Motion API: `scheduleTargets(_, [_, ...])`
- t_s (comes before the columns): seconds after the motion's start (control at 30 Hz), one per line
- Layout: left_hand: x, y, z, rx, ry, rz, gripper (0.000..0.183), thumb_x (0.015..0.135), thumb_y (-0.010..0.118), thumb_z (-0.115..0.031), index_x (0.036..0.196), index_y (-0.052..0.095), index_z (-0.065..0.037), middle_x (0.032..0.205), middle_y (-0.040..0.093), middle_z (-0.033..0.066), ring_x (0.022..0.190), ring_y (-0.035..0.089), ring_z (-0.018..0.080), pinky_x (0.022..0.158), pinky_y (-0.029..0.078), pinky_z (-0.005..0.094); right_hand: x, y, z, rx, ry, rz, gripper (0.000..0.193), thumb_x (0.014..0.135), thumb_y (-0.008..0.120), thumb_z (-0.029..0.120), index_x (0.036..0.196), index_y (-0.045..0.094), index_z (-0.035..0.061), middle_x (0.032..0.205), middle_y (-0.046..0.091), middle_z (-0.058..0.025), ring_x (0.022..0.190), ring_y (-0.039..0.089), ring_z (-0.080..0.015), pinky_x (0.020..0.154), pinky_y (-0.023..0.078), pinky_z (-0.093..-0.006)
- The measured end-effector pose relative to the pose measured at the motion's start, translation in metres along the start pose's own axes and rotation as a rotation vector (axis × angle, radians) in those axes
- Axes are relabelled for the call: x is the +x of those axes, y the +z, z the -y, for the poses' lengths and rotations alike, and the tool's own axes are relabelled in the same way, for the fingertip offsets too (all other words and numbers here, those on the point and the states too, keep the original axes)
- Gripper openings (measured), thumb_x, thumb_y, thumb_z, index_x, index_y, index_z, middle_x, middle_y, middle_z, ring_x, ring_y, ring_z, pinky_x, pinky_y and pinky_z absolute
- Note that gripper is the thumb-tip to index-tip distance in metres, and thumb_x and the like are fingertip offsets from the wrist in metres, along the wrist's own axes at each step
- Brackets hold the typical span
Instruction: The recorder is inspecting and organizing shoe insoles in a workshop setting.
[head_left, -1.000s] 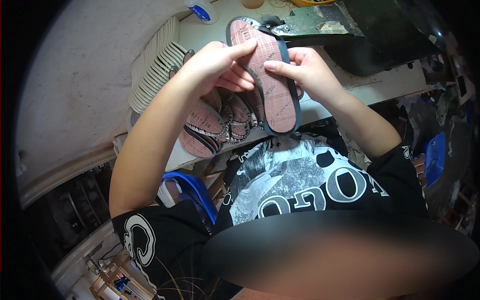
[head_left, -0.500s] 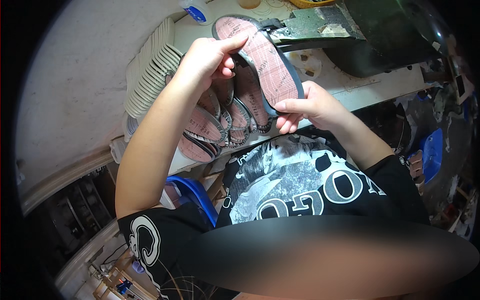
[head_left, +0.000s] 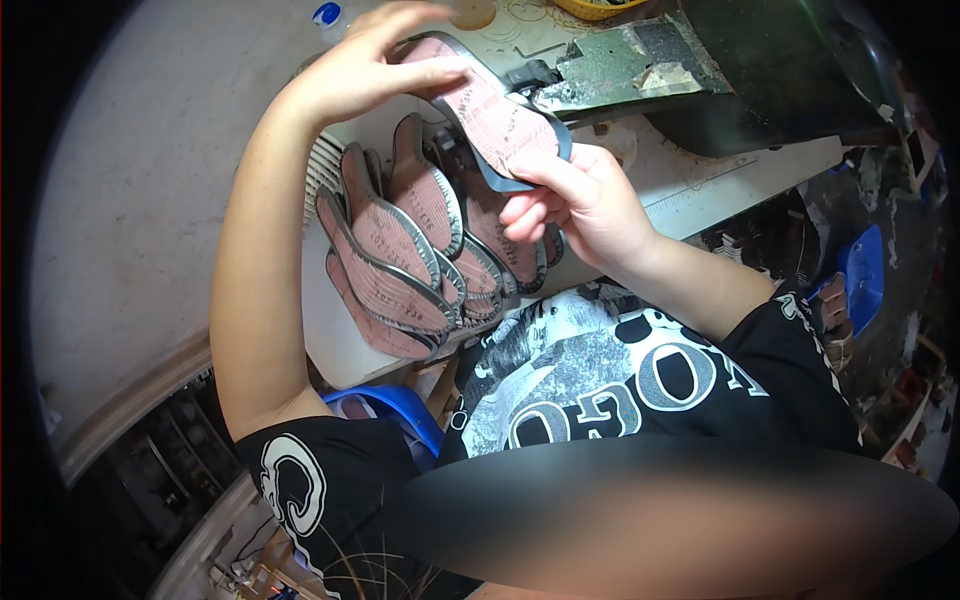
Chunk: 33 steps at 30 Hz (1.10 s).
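Observation:
My right hand [head_left: 590, 200] grips one end of a shoe insole [head_left: 500, 115], thumb on top and fingers curled beneath. The insole has a pink, printed face and a dark rim, and it is held tilted over the table. At its far end my left hand [head_left: 375, 65] is spread, the thumb lying over the pink face and the other fingers stretched out past the edge. Whether that thumb presses on it I cannot tell. Below both hands lies an overlapping pile of similar pink insoles [head_left: 385, 240] with gathered dark edges.
A green machine arm [head_left: 630, 65] stands at the right, close to the held insole. Stacked pale pieces [head_left: 325, 165] sit behind my left forearm. A blue-capped bottle [head_left: 327, 15] and a yellow basket [head_left: 600, 8] are at the back. A blue tub [head_left: 410, 415] is below the table edge [head_left: 345, 375].
My left hand has loosened from the insole and spread, moving up and left. My right hand, still gripping, has shifted slightly left and up with the insole. More of the pile shows.

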<state>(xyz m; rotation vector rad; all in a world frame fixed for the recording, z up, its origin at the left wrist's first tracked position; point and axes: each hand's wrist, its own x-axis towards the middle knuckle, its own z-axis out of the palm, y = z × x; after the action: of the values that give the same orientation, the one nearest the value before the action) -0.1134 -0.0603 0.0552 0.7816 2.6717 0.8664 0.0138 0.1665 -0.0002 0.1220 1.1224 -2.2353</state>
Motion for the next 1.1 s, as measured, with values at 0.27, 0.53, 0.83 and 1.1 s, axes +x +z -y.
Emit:
scheduleTargets(0.27, [0.02,0.004,-0.03,-0.135,-0.083,0.428,0.038,0.072,0.079,-0.03,0.087,0.056,-0.003,0.072,0.051,0.0007,0.069,0.05,0.0075,0.062,0.043,0.0246,0.001,0.006,0.012,-0.047,-0.013,-0.033,0.036,0.092,0.06,0.028,0.095,0.063,-0.0076,0.081,0.068,-0.0166,0.07,0.07,-0.0197,0.062,0.056,-0.0249])
scheduleTargets(0.53, [-0.002,0.007,-0.053,0.031,-0.157,0.353,0.033,0.082,0.071,-0.031,0.087,0.055,-0.001,0.066,0.047,-0.0008,0.063,0.044,0.0072,0.053,0.037,0.0248,0.004,0.001,0.015,-0.007,-0.014,-0.06,0.037,0.095,0.057,0.027,0.099,0.062,-0.009,0.091,0.068,-0.0174,0.077,0.07,-0.0197,0.066,0.057,-0.0244])
scheduleTargets(0.83, [-0.021,0.031,-0.038,-0.419,-0.46,0.388,0.023,0.094,0.058,-0.023,0.093,0.055,0.0,0.082,0.055,0.0005,0.077,0.048,0.0057,0.067,0.042,0.022,0.021,-0.003,0.014,-0.029,-0.028,-0.068,0.036,0.095,0.056,0.029,0.103,0.063,-0.0061,0.092,0.068,-0.0147,0.074,0.07,-0.0198,0.064,0.057,-0.024])
scheduleTargets(1.1, [-0.019,0.028,-0.007,-0.648,-0.467,0.342,0.022,0.092,0.062,-0.024,0.093,0.059,-0.001,0.084,0.059,-0.0001,0.077,0.052,0.0056,0.067,0.043,0.0213,0.048,-0.004,-0.004,-0.03,-0.09,-0.052,0.041,0.094,0.056,0.033,0.101,0.063,-0.0063,0.09,0.067,-0.0179,0.076,0.07,-0.0221,0.063,0.057,-0.025])
